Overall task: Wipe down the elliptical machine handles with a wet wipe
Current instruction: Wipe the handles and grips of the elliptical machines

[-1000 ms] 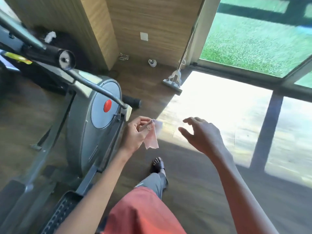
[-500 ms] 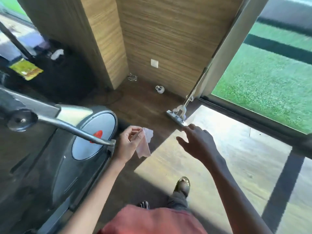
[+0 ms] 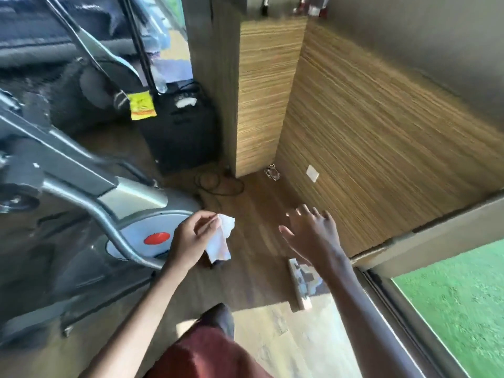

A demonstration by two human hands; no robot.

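Left hand (image 3: 188,241) pinches crumpled wet wipe (image 3: 221,238) at frame centre, just right of elliptical machine (image 3: 81,186) flywheel housing. Right hand (image 3: 311,233) spread, empty, over wood floor (image 3: 253,208). Mop head (image 3: 302,282) lower right.

I see a rust-red garment (image 3: 207,356) over the lap, one dark shoe (image 3: 222,316) just beyond it, left forearm (image 3: 141,309) and right forearm (image 3: 351,304) bare.

The left hand (image 3: 191,240) reaches forward, curled, thumb and fingers pinching a wet wipe (image 3: 222,242), while the right hand (image 3: 313,233) is stretched out apart from it, palm down, fingers spread and relaxed.
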